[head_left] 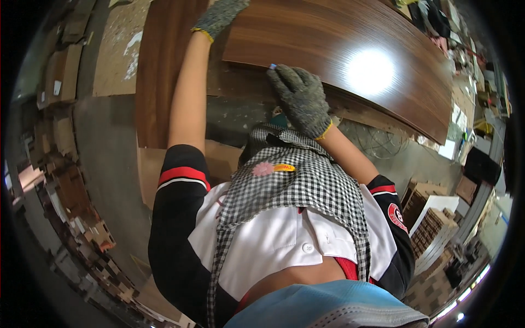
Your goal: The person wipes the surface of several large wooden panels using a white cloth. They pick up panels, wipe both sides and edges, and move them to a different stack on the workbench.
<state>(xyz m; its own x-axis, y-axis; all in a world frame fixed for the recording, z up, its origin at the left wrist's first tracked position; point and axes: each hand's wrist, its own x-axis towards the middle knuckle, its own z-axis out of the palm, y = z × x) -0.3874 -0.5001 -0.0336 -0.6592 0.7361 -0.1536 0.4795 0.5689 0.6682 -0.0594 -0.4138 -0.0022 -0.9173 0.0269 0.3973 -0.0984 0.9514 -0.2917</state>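
Observation:
My left hand (221, 17), in a grey knit glove with a yellow cuff, reaches far forward. Its fingers stretch out at the left end of a glossy brown wood-grain panel (306, 35); the top of the picture cuts part of them off. My right hand (302, 103), gloved alike, is at the panel's near edge, its fingers closed together. A tiny bluish thing (273, 66) shows at its fingertips, too small to name. Beneath my left forearm lies another brown wood-grain board (156, 76), running lengthwise away from me.
A stained tan board (121, 49) lies at the far left. Cardboard boxes (60, 74) are stacked along the left side. To the right stand stacked brown pieces (435, 232), and a cluttered work surface (465, 104) holds papers. Thin wires (377, 143) lie on the floor.

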